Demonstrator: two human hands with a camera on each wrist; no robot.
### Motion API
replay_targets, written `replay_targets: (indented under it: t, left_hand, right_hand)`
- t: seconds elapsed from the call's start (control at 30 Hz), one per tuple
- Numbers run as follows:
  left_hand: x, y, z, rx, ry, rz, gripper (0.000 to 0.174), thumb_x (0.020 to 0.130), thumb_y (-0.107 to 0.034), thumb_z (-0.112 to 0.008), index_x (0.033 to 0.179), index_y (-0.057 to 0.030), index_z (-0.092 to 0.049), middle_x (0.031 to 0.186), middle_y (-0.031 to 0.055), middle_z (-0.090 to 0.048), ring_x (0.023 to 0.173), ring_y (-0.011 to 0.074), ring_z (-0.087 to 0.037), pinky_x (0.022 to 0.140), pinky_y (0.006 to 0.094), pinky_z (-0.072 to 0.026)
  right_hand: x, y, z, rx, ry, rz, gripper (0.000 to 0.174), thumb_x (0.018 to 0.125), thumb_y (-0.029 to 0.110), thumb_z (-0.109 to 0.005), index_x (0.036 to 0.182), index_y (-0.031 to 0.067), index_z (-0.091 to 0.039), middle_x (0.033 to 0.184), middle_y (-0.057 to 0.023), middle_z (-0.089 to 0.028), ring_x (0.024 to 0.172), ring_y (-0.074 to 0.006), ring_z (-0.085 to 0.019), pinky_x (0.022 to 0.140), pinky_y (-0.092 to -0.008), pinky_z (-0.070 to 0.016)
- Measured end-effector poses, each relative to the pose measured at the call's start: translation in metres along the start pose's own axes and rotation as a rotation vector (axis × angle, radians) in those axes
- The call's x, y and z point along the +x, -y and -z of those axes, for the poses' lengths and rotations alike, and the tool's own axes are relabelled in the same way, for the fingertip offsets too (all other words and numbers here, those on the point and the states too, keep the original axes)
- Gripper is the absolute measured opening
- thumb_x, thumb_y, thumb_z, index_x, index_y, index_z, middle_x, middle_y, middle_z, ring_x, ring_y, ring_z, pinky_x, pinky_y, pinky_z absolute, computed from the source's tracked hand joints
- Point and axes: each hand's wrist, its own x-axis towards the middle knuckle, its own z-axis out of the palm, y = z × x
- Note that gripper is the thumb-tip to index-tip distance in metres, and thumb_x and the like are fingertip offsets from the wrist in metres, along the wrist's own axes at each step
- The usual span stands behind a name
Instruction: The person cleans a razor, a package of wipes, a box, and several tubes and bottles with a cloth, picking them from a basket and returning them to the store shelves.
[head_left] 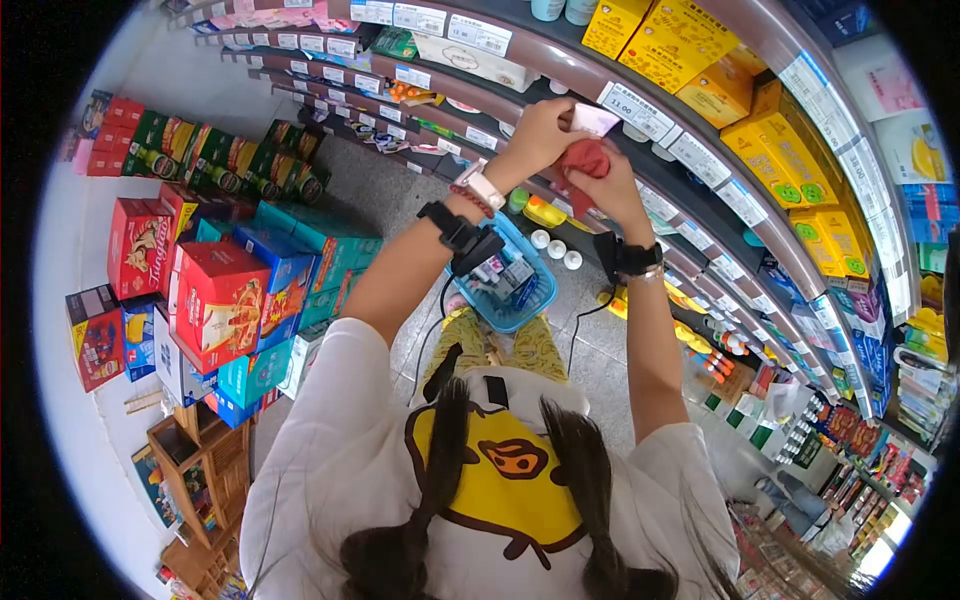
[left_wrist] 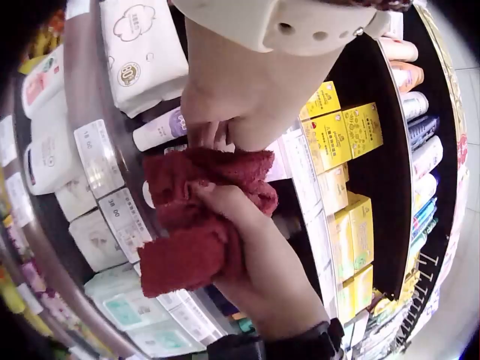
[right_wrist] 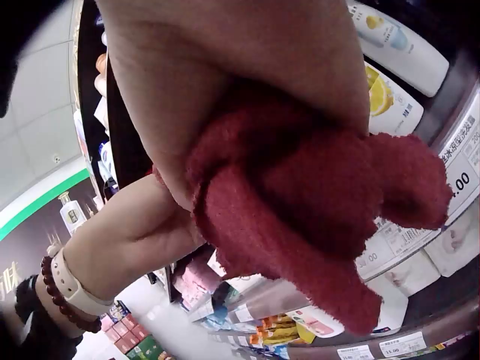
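At the shelf front, my left hand (head_left: 537,140) grips a pale white-and-lilac tube (head_left: 597,120), whose end sticks out past the fingers. In the left wrist view, the other end of the tube (left_wrist: 159,130) shows beside the hand, its middle hidden by fingers and cloth. My right hand (head_left: 617,190) holds a dark red cloth (head_left: 584,158) bunched up, the thumb pressed on top of it. The cloth (left_wrist: 184,262) lies right against the left fingers and the tube. Loose folds of it hang below the right hand in the right wrist view.
Curved shelves with price labels (head_left: 640,112) carry yellow boxes (head_left: 680,40) and a white tissue pack (left_wrist: 142,52). A blue basket (head_left: 520,300) with packages stands on the floor by the legs. Stacked drink cartons (head_left: 220,300) stand at the left.
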Motion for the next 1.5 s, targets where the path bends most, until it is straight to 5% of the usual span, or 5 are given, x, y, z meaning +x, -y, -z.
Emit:
replay_targets:
  t: [0.1, 0.5, 0.7, 0.93, 1.5]
  left_hand:
    - [-0.005, 0.000, 0.007, 0.001, 0.072, 0.105, 0.031, 0.074, -0.015, -0.077, 0.095, 0.0033, -0.063, 0.090, 0.0154, -0.068, 0.082, 0.0191, -0.068, 0.069, 0.0300, -0.0522]
    - [0.043, 0.016, 0.003, 0.083, -0.105, -0.256, 0.021, 0.075, -0.004, -0.062, 0.094, 0.0027, -0.063, 0.087, 0.0206, -0.066, 0.080, 0.0341, -0.063, 0.072, 0.0363, -0.0488]
    - [0.044, 0.029, 0.008, 0.015, -0.066, -0.140, 0.022, 0.076, -0.006, -0.063, 0.097, 0.0012, -0.064, 0.083, 0.0202, -0.066, 0.078, 0.0329, -0.065, 0.068, 0.0377, -0.0497]
    - [0.034, 0.025, 0.017, 0.267, -0.444, -0.147, 0.008, 0.075, 0.001, -0.058, 0.080, 0.0031, -0.064, 0.070, 0.0210, -0.062, 0.065, 0.0359, -0.063, 0.058, 0.0376, -0.0494]
    - [0.068, 0.060, -0.010, 0.360, -0.343, -0.360, 0.016, 0.080, -0.014, -0.057, 0.088, -0.0016, -0.064, 0.087, 0.0182, -0.063, 0.086, 0.0382, -0.057, 0.075, 0.0435, -0.0448]
  right_hand:
    - [-0.012, 0.048, 0.001, 0.375, 0.195, -0.309, 0.029, 0.074, 0.013, -0.071, 0.099, -0.0002, -0.063, 0.094, -0.0089, -0.066, 0.080, -0.0173, -0.063, 0.074, -0.0308, -0.0512]
    - [0.044, -0.001, 0.012, -0.020, -0.084, -0.135, 0.035, 0.077, 0.010, -0.069, 0.108, -0.0016, -0.058, 0.097, -0.0077, -0.065, 0.086, -0.0144, -0.062, 0.077, -0.0287, -0.0506]
    - [0.051, -0.004, 0.013, -0.046, -0.112, -0.083, 0.038, 0.075, 0.022, -0.071, 0.107, 0.0027, -0.063, 0.093, -0.0075, -0.068, 0.081, -0.0169, -0.065, 0.074, -0.0293, -0.0507]
    - [0.048, -0.018, 0.019, -0.079, -0.093, -0.081, 0.038, 0.076, 0.019, -0.071, 0.110, 0.0038, -0.062, 0.095, -0.0073, -0.067, 0.077, -0.0129, -0.065, 0.069, -0.0272, -0.0519]
    - [0.043, -0.023, 0.021, -0.247, -0.056, 0.002, 0.042, 0.075, 0.013, -0.068, 0.115, 0.0078, -0.059, 0.092, -0.0097, -0.068, 0.078, -0.0175, -0.067, 0.072, -0.0297, -0.0523]
